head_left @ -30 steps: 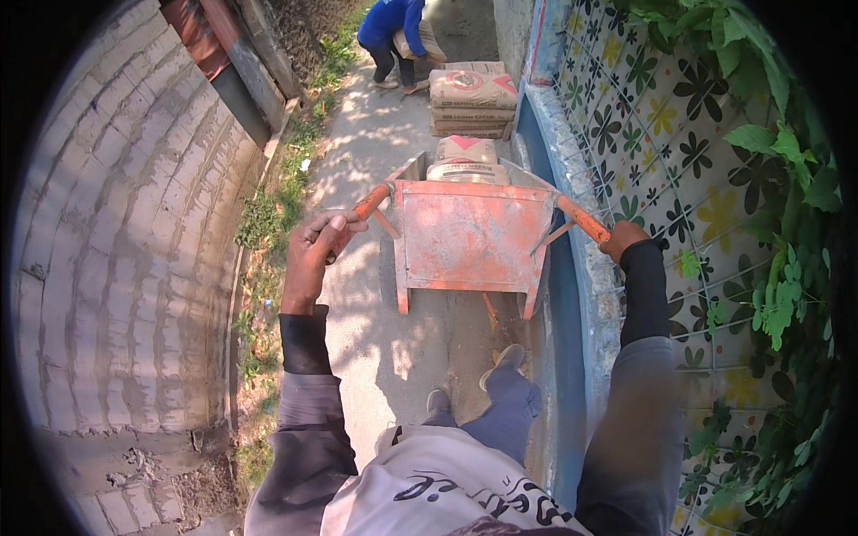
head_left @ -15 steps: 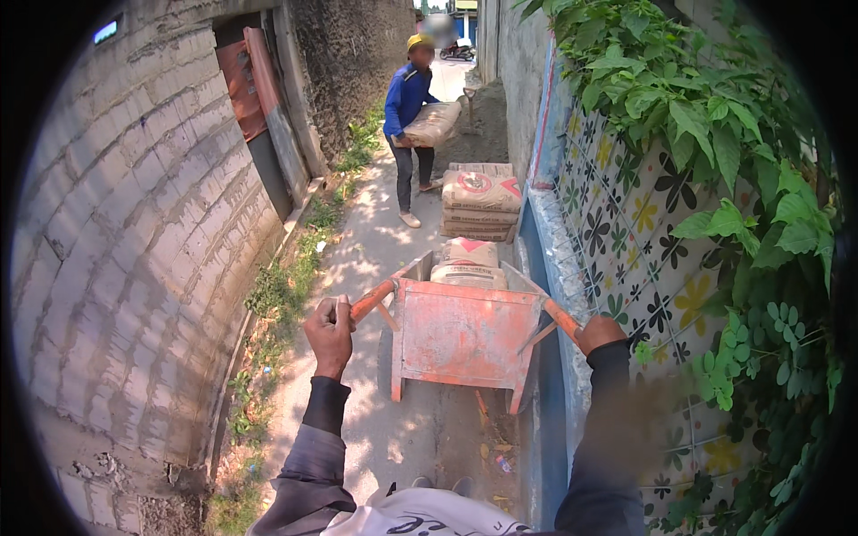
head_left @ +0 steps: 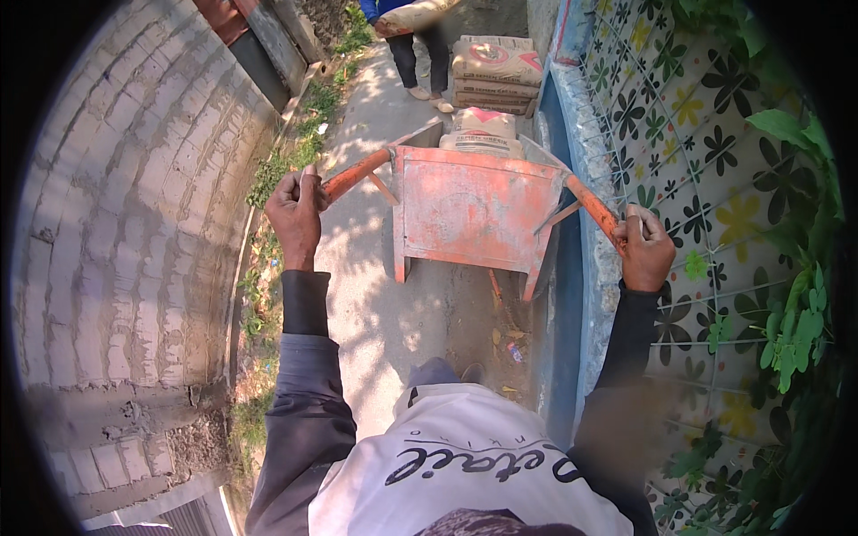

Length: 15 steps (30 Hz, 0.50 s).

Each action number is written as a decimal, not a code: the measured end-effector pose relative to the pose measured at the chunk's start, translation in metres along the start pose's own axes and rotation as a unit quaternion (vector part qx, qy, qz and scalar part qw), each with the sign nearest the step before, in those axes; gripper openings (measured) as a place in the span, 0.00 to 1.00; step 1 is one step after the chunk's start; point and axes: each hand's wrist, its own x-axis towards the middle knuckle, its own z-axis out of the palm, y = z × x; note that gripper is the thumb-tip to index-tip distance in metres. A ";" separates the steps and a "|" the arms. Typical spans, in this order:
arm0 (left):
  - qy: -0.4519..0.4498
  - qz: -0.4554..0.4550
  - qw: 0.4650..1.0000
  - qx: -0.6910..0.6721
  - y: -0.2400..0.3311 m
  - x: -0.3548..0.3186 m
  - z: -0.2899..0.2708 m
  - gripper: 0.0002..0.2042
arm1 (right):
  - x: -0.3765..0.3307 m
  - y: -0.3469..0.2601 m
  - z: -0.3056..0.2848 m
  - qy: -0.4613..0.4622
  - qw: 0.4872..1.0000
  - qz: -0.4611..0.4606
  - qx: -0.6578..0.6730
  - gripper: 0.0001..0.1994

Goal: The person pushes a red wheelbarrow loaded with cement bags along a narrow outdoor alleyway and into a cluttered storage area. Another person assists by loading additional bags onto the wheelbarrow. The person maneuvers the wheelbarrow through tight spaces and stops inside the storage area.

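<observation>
An orange metal wheelbarrow [head_left: 469,210] stands in front of me on a narrow concrete path, with a sack [head_left: 483,132] lying in its tray. My left hand [head_left: 295,213] is wrapped around the left handle [head_left: 355,177]. My right hand [head_left: 643,250] grips the right handle [head_left: 592,207]. Both arms are stretched forward in dark sleeves.
A grey block wall [head_left: 134,232] runs along the left with weeds at its foot. A tiled flower-pattern wall [head_left: 679,179] with a blue base and hanging leaves lines the right. Ahead, stacked sacks [head_left: 496,76] sit on the path, and another person [head_left: 416,40] stands there carrying a sack.
The view has tilted down and the wheelbarrow sits closer to the stacked sacks. The other person now stands right by the stack. Both my hands kept their hold.
</observation>
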 end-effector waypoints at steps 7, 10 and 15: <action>0.043 0.010 0.999 -0.020 0.000 -0.003 0.005 0.12 | -0.003 0.005 0.004 0.021 0.992 0.018 0.123 0.07; 0.045 0.002 0.999 -0.026 -0.002 -0.003 0.007 0.12 | -0.003 0.002 0.006 0.042 0.993 0.008 0.109 0.07; 0.048 0.013 0.999 -0.011 -0.002 -0.002 0.007 0.12 | -0.001 0.004 0.007 0.043 0.992 0.008 0.120 0.07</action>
